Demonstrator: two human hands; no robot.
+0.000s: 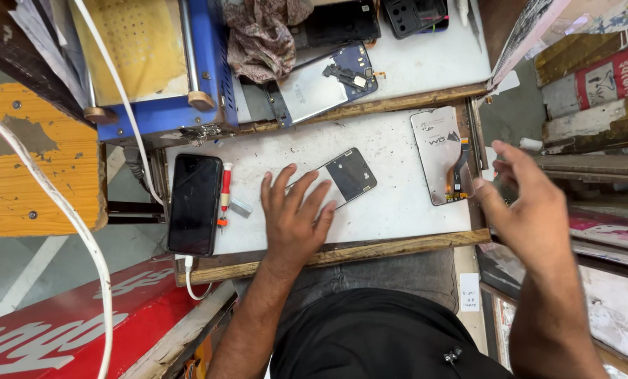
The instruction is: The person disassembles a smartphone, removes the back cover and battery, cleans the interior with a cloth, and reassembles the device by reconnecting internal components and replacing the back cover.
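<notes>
Left hand (294,214) lies flat on the white worktop (391,203), fingers (312,200) spread, tips resting on the near end of a thin phone panel (342,177) that sits tilted near the middle. Right hand (528,207) hovers off the right edge of the worktop, blurred, fingers loosely spread, holding nothing; it is nearest a silver screen assembly with flex cable (442,156), right of the panel.

Left of the panel: red-handled tool (224,193), then a black phone (195,203) on a white charging cable (188,270). Beyond the panel: blue machine (166,63), opened blue phone body (324,81), patterned cloth (261,31).

Judgement: keep the panel pinned with flat, even pressure, not fingertip force, since thin glass likely cracks. Bring the right hand in slowly, clear of the flex cable.
</notes>
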